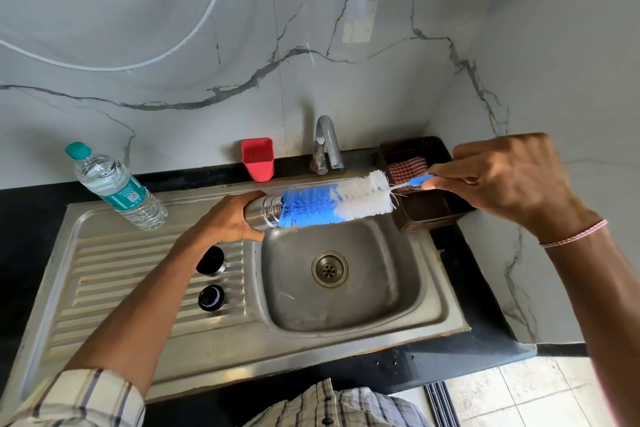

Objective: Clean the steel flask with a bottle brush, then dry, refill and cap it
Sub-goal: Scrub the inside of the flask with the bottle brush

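My left hand grips the steel flask, held on its side over the left rim of the sink basin with its open mouth pointing right. A bottle brush with blue and white bristles lies level at the flask's mouth, its blue tip just inside. My right hand pinches the brush's blue handle at the right. Two black flask caps stand on the ribbed drainboard below my left wrist.
A sealed plastic water bottle stands at the drainboard's back left. A red cup and the steel tap are behind the basin. A dark basket holding a red checked cloth sits on the right counter.
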`<act>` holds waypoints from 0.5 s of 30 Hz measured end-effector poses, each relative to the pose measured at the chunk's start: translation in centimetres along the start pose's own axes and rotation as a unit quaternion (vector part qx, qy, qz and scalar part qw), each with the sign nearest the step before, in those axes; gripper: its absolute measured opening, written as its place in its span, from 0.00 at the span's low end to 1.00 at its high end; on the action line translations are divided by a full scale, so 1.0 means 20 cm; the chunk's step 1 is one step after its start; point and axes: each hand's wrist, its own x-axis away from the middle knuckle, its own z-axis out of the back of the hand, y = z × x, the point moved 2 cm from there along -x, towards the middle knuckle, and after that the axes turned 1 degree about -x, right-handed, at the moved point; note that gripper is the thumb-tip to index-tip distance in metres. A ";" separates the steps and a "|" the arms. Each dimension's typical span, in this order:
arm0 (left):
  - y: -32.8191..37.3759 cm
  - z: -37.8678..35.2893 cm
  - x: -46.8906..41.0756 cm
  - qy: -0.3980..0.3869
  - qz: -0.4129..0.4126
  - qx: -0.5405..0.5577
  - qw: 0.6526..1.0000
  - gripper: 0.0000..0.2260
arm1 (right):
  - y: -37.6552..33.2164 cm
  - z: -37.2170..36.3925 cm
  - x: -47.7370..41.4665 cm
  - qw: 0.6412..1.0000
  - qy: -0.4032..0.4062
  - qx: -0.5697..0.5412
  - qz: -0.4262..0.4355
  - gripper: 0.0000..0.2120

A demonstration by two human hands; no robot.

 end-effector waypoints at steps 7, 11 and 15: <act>0.03 0.00 -0.01 -0.019 -0.011 -0.016 1.000 0.33 | 0.00 -0.04 0.00 1.000 -0.023 0.020 0.004 0.09; 0.05 0.02 0.00 -0.014 -0.014 -0.035 0.999 0.34 | -0.01 -0.08 0.02 0.999 -0.025 0.038 -0.020 0.14; 0.06 0.02 0.00 -0.010 -0.006 -0.047 0.999 0.37 | -0.04 -0.09 0.04 0.996 -0.031 0.063 -0.055 0.16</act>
